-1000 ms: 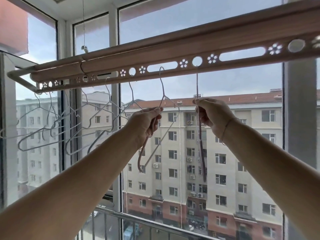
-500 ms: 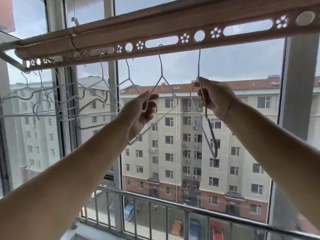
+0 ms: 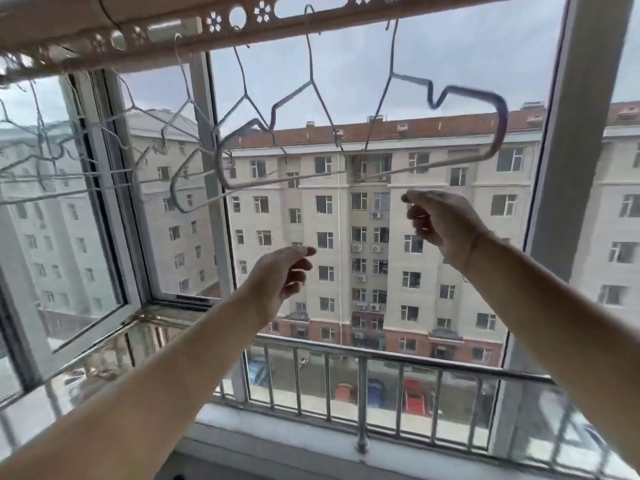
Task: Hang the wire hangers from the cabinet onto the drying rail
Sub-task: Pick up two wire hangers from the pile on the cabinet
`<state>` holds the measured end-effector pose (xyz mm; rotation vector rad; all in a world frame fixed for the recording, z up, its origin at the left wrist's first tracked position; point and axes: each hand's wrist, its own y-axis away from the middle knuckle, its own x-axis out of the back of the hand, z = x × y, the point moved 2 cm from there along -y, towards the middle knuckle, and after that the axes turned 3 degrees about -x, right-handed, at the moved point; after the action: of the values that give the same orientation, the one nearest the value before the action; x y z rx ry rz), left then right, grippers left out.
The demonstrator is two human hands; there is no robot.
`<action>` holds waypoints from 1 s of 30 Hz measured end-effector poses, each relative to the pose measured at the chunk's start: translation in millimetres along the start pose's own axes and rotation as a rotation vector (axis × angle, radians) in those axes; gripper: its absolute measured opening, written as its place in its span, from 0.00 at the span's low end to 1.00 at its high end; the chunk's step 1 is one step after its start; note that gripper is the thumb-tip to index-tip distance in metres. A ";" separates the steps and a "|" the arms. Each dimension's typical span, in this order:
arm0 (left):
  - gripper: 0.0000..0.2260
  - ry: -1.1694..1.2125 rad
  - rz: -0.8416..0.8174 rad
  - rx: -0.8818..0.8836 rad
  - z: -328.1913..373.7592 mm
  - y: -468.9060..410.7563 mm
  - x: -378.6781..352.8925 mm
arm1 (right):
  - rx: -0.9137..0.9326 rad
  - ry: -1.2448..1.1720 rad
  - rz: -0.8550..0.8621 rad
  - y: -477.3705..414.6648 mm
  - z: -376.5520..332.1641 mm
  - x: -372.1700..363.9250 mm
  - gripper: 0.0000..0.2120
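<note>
Now both hands have let go: a second ago the left hand [image 3: 277,282] and the right hand [image 3: 440,223] each pinched a wire hanger up near the drying rail [image 3: 104,22], and at this moment they sit lower, well apart from each other and clear of the wire, fingers loosely curled and holding nothing. The two hangers they carried hang by their hooks from the rail's lower strip. The left hanger [image 3: 219,161] hooks in by the long slot, and the right hanger [image 3: 501,126] hooks just beside it; the two overlap a little in the middle. Their outlines are somewhat smeared, so they may be swinging. Further left, more hangers [image 3: 174,194] crowd the same rail, too blurred to count. Judging from this, the pair is delivered and the next step is likely a trip back for more; the cabinet is out of view, so how many remain cannot be told. No brand, label or writing can be read anywhere, neither on the rail's flower cut-outs nor on the apartment block [image 3: 381,237] across the street.
</note>
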<state>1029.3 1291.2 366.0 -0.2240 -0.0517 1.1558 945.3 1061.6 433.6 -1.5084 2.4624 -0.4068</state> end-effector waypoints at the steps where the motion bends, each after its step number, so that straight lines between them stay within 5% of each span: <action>1: 0.09 -0.025 -0.014 0.039 -16.5 3.6 -3.5 | -0.033 0.013 0.001 5.9 14.6 5.5 0.05; 14: 0.10 -0.211 -0.294 0.267 -167.7 41.3 -125.9 | -0.249 0.288 0.176 126.9 152.3 142.1 0.25; 19: 0.14 -0.294 -0.440 0.269 -210.1 65.7 -217.2 | -0.382 0.398 0.314 193.5 184.1 235.8 0.33; 30: 0.20 -0.330 -0.798 0.155 -239.9 169.8 -457.7 | -0.513 0.651 0.555 343.0 171.8 437.0 0.34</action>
<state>728.4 903.4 131.5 0.1281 -0.3127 0.3861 522.0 799.6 133.2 -0.8020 3.5592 -0.1740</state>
